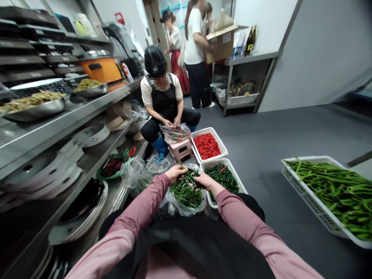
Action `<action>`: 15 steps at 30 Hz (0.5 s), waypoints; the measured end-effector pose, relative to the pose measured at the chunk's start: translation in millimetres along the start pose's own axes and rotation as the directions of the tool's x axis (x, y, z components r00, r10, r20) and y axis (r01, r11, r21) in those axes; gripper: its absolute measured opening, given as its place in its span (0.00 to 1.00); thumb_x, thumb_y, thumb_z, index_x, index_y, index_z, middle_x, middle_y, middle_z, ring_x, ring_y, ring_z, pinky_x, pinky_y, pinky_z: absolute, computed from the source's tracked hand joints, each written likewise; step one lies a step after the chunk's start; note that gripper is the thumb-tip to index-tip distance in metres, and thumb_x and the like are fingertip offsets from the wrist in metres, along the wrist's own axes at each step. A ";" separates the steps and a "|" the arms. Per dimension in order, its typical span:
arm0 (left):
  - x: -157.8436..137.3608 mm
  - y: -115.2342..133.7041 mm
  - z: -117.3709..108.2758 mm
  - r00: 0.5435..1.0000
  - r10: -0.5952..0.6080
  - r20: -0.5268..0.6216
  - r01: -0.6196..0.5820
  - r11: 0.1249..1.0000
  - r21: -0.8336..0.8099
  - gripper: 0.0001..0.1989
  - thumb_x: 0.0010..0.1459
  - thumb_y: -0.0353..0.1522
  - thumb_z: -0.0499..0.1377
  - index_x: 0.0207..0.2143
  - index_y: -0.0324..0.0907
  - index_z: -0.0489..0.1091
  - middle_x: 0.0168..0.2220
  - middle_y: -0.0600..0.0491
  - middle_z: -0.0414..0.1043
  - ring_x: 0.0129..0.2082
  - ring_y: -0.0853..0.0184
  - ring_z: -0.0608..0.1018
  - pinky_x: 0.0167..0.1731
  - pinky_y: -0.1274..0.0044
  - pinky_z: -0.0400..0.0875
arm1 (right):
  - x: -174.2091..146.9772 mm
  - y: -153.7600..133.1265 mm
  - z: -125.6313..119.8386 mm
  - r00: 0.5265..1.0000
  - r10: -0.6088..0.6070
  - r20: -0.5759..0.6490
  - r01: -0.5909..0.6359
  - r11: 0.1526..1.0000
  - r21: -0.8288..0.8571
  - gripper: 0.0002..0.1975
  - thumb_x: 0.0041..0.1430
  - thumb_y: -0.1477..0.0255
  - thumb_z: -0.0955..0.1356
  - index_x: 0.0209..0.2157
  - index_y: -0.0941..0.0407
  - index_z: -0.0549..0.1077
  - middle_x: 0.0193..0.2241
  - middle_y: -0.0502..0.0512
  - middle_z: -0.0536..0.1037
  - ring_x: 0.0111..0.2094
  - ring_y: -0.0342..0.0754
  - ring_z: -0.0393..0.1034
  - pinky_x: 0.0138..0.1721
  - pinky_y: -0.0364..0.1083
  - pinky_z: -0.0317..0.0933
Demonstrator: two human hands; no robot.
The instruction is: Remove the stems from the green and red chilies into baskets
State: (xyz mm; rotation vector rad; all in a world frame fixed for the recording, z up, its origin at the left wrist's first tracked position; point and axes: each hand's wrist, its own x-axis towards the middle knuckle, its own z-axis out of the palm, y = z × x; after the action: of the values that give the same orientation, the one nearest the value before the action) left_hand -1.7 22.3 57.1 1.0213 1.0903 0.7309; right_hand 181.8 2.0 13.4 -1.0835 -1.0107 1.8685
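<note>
Filling a bag (188,212): green chilies (186,195); white basket (214,157): red chilies (207,146).

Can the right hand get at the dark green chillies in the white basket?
Likely yes: the right hand is beside the open white basket, and nothing seems to block the dark green chillies, though it appears to hold other green chillies.

I log: dark grey floor (255,135), plain grey wall (319,58) right, stainless-steel shelving (58,129) left, steel worktable (255,58) farther back.
</note>
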 end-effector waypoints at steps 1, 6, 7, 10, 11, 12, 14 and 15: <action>0.7 -0.5 0.2 1.000 -0.003 -0.005 0.003 1.000 -0.004 0.19 0.42 0.35 0.71 0.30 0.37 0.65 0.21 0.60 0.63 0.16 0.78 0.63 0.13 0.84 0.49 | -1.7 0.1 0.4 0.999 0.021 0.049 -0.021 1.000 -0.015 0.16 0.35 0.70 0.78 0.25 0.60 0.72 0.19 0.49 0.72 0.18 0.38 0.61 0.19 0.39 0.58; 0.1 -5.8 8.6 1.000 -0.014 -0.014 0.014 0.999 -0.038 0.18 0.43 0.34 0.71 0.30 0.37 0.65 0.20 0.60 0.62 0.15 0.79 0.63 0.14 0.84 0.49 | -12.6 2.0 6.1 0.986 0.042 0.161 -0.047 0.999 0.027 0.19 0.32 0.76 0.78 0.30 0.58 0.72 0.23 0.49 0.73 0.21 0.40 0.65 0.21 0.38 0.58; -0.3 -6.8 10.7 1.000 -0.013 -0.017 0.012 0.999 -0.049 0.17 0.44 0.34 0.71 0.30 0.37 0.65 0.19 0.60 0.62 0.15 0.79 0.63 0.14 0.84 0.49 | -13.9 3.0 6.7 0.982 0.048 0.180 -0.056 0.998 0.043 0.18 0.33 0.76 0.77 0.31 0.57 0.73 0.23 0.50 0.74 0.22 0.41 0.66 0.21 0.38 0.57; -0.4 -9.2 15.1 0.999 -0.021 -0.034 0.018 0.995 -0.102 0.15 0.45 0.31 0.69 0.29 0.37 0.66 0.20 0.59 0.63 0.15 0.78 0.63 0.14 0.84 0.49 | -14.3 6.0 6.1 0.980 0.058 0.192 -0.066 0.997 0.036 0.15 0.36 0.75 0.76 0.30 0.57 0.74 0.25 0.54 0.76 0.22 0.42 0.66 0.20 0.38 0.54; 0.4 -9.8 15.8 0.999 -0.026 -0.044 0.020 0.991 -0.130 0.13 0.45 0.30 0.68 0.30 0.37 0.66 0.21 0.58 0.63 0.16 0.78 0.64 0.14 0.84 0.49 | -13.6 6.6 5.5 0.982 0.054 0.180 -0.058 0.998 0.016 0.14 0.36 0.75 0.76 0.30 0.58 0.74 0.25 0.54 0.76 0.21 0.41 0.65 0.20 0.38 0.53; 1.7 -10.4 16.2 0.998 -0.029 -0.057 0.020 0.987 -0.160 0.12 0.46 0.29 0.67 0.30 0.37 0.66 0.21 0.58 0.64 0.16 0.78 0.65 0.14 0.85 0.49 | -12.9 6.9 5.0 0.985 0.046 0.166 -0.045 0.999 -0.005 0.13 0.37 0.74 0.75 0.29 0.58 0.75 0.25 0.55 0.76 0.20 0.40 0.63 0.19 0.38 0.52; 6.0 -11.1 15.7 0.996 -0.037 -0.076 0.021 0.978 -0.206 0.09 0.47 0.28 0.64 0.30 0.37 0.65 0.20 0.59 0.62 0.15 0.78 0.63 0.13 0.85 0.48 | -11.7 6.6 4.3 0.990 0.025 0.136 -0.020 0.999 -0.040 0.11 0.38 0.75 0.74 0.28 0.58 0.75 0.24 0.55 0.76 0.18 0.39 0.61 0.18 0.38 0.51; 8.8 -11.1 14.8 0.996 -0.049 -0.078 0.030 0.974 -0.223 0.08 0.48 0.28 0.62 0.28 0.37 0.64 0.19 0.60 0.60 0.14 0.79 0.62 0.13 0.85 0.47 | -11.4 6.1 4.1 0.992 0.022 0.123 -0.015 0.998 -0.056 0.10 0.39 0.75 0.74 0.28 0.58 0.75 0.24 0.54 0.76 0.18 0.39 0.60 0.18 0.38 0.51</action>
State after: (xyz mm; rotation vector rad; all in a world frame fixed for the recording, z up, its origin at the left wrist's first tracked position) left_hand 15.1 21.4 45.4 0.7825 1.0706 0.8491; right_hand 181.0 -11.6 13.1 -1.0212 -1.1320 1.9530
